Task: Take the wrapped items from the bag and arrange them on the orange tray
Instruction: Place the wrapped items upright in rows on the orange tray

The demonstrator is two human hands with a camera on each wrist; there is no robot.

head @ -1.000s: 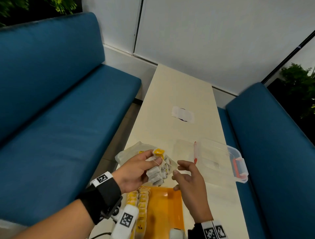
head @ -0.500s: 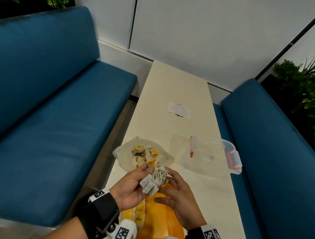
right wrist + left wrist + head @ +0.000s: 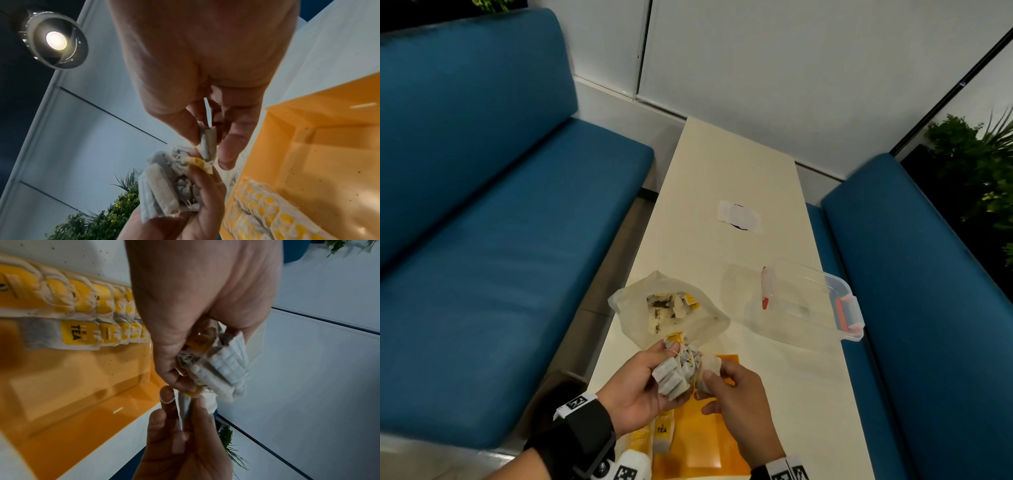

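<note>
My left hand (image 3: 643,383) grips a bunch of tea bags (image 3: 674,373) with tangled strings and yellow tags, held just above the orange tray (image 3: 698,442). My right hand (image 3: 726,380) pinches one tea bag (image 3: 710,365) at the bunch's right side between thumb and fingers (image 3: 166,395); the same single tea bag (image 3: 208,142) shows edge-on in the right wrist view. Rows of tea bags (image 3: 82,335) with yellow tags lie along the tray's left side. The open translucent bag (image 3: 671,308), with more tea bags inside, lies on the table just beyond my hands.
A clear plastic box (image 3: 804,301) with red latches lies on the cream table (image 3: 726,178) to the right of the bag. A white paper patch (image 3: 739,216) sits farther back. Blue sofas (image 3: 493,222) flank the table on both sides.
My left hand has carried the bunch back from the bag to above the tray. My right hand has closed in and taken hold of one tea bag from the bunch.
</note>
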